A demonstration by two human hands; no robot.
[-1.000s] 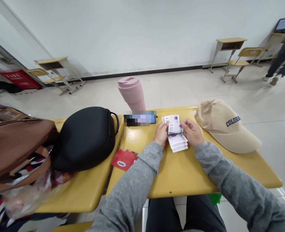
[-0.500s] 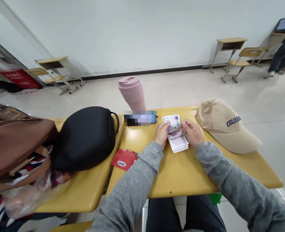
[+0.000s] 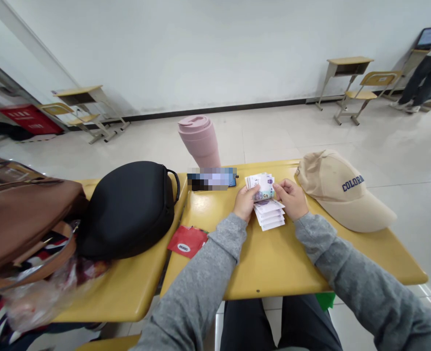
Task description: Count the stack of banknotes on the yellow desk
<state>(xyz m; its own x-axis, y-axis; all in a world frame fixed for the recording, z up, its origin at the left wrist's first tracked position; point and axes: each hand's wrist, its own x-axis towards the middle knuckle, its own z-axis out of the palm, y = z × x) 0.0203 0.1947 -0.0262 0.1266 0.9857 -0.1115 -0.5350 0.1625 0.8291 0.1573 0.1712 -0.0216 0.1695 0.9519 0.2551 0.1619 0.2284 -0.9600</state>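
Note:
My left hand [image 3: 245, 203] grips a bundle of banknotes [image 3: 263, 186] from its left side, the thumb pressed on the top note, which shows a 5. At the bundle's right edge, my right hand [image 3: 291, 199] has its thumb and forefinger pinched on the notes. Below, between both hands, several more banknotes [image 3: 271, 220] fan out toward me in overlapping rows, bending down from the bundle. Whether their lower ends touch the desk [image 3: 273, 268] I cannot tell.
A phone [image 3: 215, 179] and a pink tumbler [image 3: 201, 141] are at the desk's far edge. A red packet [image 3: 188, 241] lies left, a beige cap [image 3: 343, 190] right. A black case [image 3: 131, 209] and brown bag [image 3: 28, 219] occupy the adjoining desk. A person [image 3: 421, 78] stands far right.
One more note has come down from the bundle onto the fanned rows, and my right fingers have moved back to the bundle's edge. The person at far right has shifted left.

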